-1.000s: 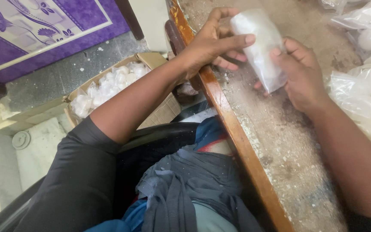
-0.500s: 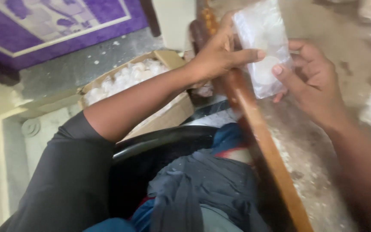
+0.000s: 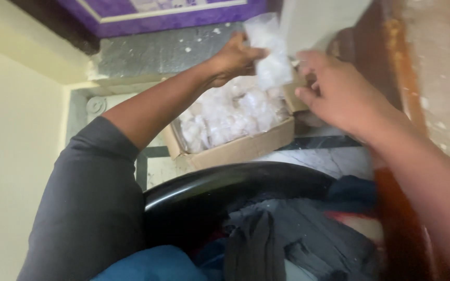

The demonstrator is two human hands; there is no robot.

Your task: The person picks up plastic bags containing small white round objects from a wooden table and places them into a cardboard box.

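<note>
Two hands hover over the box [image 3: 235, 148]: left hand [image 3: 233, 60] pinches a clear packet [image 3: 273, 57]; right hand [image 3: 339, 93], fingers loosely curled, is just beside it.

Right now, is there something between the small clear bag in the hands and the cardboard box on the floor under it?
Nothing visible. The left hand holds the clear bag directly above the open cardboard box, the right hand beside it. Only similar bags fill the box; its flaps are open.

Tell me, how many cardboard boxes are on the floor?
1. The cardboard box sits on the floor beside the black chair, under the left hand; others may be hidden.
</note>
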